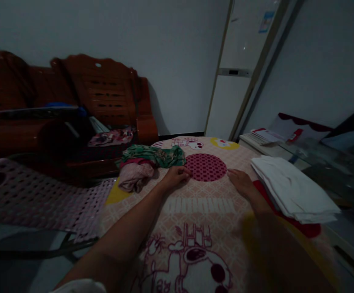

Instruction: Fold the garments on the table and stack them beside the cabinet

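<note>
A pink printed cloth (199, 191) with cartoon figures lies spread over a table. On it is a dark red dotted oval (205, 167), which looks like part of the print. My left hand (177, 175) rests at the oval's left edge, fingers curled and closed against the cloth; whether a fold is pinched in them is hidden. At the oval's right edge my right hand (240, 180) lies on the cloth with its fingers stretched out. Crumpled green patterned fabric (154, 154) and a bunched pale pink garment (136, 176) lie just left of my left hand.
Folded white cloth (292, 187) lies over red fabric (312, 228) at the right. A woven chair (42, 195) stands left of the table, with a carved wooden sofa (100, 89) behind. A tall white cabinet-like unit (234, 81) is at the back. A glass-topped surface (326, 158) holds papers.
</note>
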Available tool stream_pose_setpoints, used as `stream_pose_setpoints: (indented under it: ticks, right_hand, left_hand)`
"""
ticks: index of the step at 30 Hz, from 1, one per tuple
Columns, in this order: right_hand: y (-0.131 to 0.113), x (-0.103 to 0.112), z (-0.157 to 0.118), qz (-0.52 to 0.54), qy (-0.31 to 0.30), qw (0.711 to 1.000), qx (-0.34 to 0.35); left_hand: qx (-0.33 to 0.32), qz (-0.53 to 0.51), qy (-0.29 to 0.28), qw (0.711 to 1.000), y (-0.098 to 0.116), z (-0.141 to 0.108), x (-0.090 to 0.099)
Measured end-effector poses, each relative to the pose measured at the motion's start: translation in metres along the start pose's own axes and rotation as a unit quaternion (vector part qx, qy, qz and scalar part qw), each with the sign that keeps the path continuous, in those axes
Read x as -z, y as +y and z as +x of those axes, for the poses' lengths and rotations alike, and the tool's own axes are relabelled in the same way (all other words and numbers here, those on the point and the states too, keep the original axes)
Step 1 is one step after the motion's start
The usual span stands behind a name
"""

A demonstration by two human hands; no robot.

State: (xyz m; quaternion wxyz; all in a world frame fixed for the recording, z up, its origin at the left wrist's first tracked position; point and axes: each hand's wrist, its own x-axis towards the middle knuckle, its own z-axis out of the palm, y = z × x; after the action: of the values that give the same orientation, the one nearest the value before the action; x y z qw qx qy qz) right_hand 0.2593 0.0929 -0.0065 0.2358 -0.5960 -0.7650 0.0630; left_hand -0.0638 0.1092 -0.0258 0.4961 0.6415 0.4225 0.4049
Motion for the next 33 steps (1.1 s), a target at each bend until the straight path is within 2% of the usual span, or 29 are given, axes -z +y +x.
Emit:
stream_pose_setpoints:
  ticks: [2, 5, 7, 11, 15, 19, 28, 33]
  right_hand:
    - [-0.003, -0.023, -0.006, 0.013, -0.013, 1.000, 0.020]
    - [0.004, -0.047, -0.016, -0.003, 0.023, 0.998, 0.060]
    - [0.012, -0.052, -0.019, 0.006, 0.039, 0.995, 0.092]
    - [0.025, -0.048, -0.019, 0.040, 0.038, 0.992, 0.114]
    - [0.028, -0.043, -0.020, 0.049, 0.039, 0.992, 0.109]
    - [0.027, -0.044, -0.022, 0.058, 0.039, 0.993, 0.098]
    - [0.027, -0.046, -0.022, 0.069, 0.044, 0.992, 0.098]
    - [0.027, -0.050, -0.022, 0.073, 0.049, 0.992, 0.094]
  left_hand:
    - [-0.028, 0.113, 0.049, 0.992, 0.003, 0.000, 0.016]
    - [-0.105, 0.276, 0.114, 0.949, 0.004, 0.000, 0.040]
    - [-0.120, 0.355, 0.104, 0.921, 0.003, -0.001, 0.051]
    - [-0.084, 0.462, 0.038, 0.882, -0.001, -0.003, 0.057]
    - [-0.091, 0.491, 0.030, 0.866, -0.004, -0.001, 0.056]
    - [-0.108, 0.478, 0.036, 0.871, -0.006, 0.001, 0.057]
    - [-0.087, 0.444, 0.124, 0.883, -0.003, 0.000, 0.053]
    - [-0.103, 0.467, 0.096, 0.873, -0.009, 0.000, 0.047]
